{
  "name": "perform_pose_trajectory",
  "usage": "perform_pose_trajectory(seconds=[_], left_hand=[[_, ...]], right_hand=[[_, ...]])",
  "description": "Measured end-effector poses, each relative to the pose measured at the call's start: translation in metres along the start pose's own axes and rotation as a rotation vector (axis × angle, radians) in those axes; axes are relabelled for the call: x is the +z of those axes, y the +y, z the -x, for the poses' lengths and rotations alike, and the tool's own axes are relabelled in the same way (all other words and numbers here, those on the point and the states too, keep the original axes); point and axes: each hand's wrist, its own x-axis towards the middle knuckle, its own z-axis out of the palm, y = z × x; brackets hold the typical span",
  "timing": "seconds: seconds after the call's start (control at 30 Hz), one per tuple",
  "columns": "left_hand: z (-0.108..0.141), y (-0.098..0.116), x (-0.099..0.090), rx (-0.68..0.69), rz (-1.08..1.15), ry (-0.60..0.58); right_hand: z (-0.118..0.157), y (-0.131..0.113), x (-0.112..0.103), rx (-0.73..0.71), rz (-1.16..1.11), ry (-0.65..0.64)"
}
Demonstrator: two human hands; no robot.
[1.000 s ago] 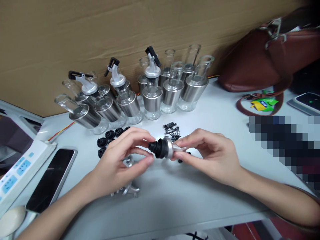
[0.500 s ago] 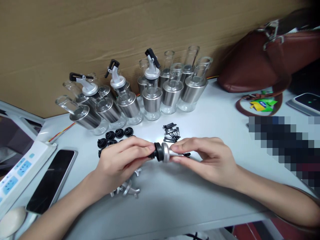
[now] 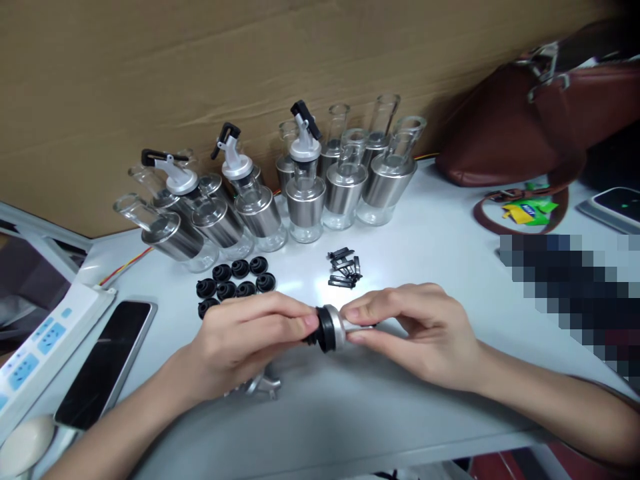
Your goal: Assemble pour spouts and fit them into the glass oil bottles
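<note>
My left hand [image 3: 255,340] is closed round a black rubber stopper [image 3: 325,330] with a ribbed end. Against its wide face sits the round base of a silver pourer spout [image 3: 337,327], pinched by the thumb and fingers of my right hand [image 3: 410,333]. Part of the spout is hidden by my right fingers. Beyond my left hand lie several more black stoppers [image 3: 240,269] in rows. Small black flip levers [image 3: 345,267] lie in a pile past the joined parts. Loose silver spouts [image 3: 265,385] show partly under my left hand.
Several glass bottles with steel sleeves [image 3: 306,200] stand at the back, three topped with pourers. A phone [image 3: 105,363] and a power strip [image 3: 37,347] lie on the left. A brown bag [image 3: 500,127] and a green packet [image 3: 533,210] are at the right.
Both hands have come slightly nearer to me with the parts. The stopper and the spout base now sit closer together, the gap between them gone.
</note>
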Motion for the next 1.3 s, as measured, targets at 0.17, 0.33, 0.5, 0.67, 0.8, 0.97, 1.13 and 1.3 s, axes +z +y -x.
perform_pose_trajectory(seconds=[0.17,0.33,0.5,0.67,0.8,0.97,1.13,1.3], left_hand=[[0.0,0.002,0.004,0.052,-0.04,0.034],[-0.002,0.008,0.007,0.063,-0.067,0.037],[0.002,0.01,0.013,0.042,-0.087,0.039],[0.003,0.007,0.013,0.044,-0.084,0.035],[0.002,0.006,0.012,0.043,-0.058,0.006],[0.001,0.004,0.012,0.036,-0.006,-0.015],[0.003,-0.001,0.02,-0.065,0.048,0.093],[0.012,-0.003,0.035,-0.2,0.237,0.219]], right_hand=[[0.001,-0.001,0.002,0.006,-0.018,0.015],[0.002,-0.009,0.005,0.019,-0.027,0.03],[0.005,-0.014,0.01,0.076,-0.021,0.045],[0.01,-0.012,0.016,0.168,-0.057,0.068],[0.01,-0.013,0.016,0.216,-0.09,0.05],[0.005,-0.011,0.013,0.304,-0.221,-0.009],[-0.001,-0.004,0.007,0.419,-0.227,-0.137],[0.0,-0.005,0.004,0.425,-0.08,-0.369]])
